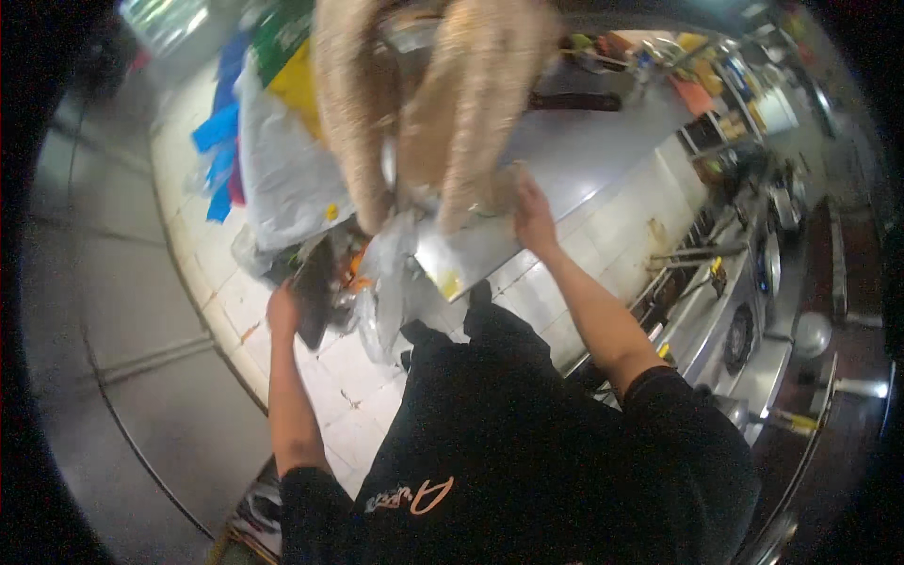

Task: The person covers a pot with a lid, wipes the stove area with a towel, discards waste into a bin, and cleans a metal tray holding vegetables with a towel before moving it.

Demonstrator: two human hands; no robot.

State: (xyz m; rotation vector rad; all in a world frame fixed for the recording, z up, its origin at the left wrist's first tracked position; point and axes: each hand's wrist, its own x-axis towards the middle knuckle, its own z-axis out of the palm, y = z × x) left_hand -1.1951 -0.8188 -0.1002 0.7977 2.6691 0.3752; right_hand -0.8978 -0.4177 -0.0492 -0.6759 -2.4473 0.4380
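Observation:
My left hand (282, 310) is low on the left with its fingers closed at the edge of a dark, bag-like thing (318, 292). Beside that thing hangs a clear plastic bag (381, 282), with some orange scraps (358, 268) between them. My right hand (534, 215) is over the near end of a steel table (603, 141). Its fingers are curled at a greyish, see-through thing (497, 195), too blurred to name. A large beige, fuzzy-looking thing (480, 85) hangs in two strips close to the camera and hides part of the table.
A whitish sack (287, 174) with blue, yellow and green pieces stands at the back left. Steel panels (151, 264) line the left side. On the right runs a steel cooking counter (702, 325) with burners and pans. Debris lies on the white tiled floor (353, 428).

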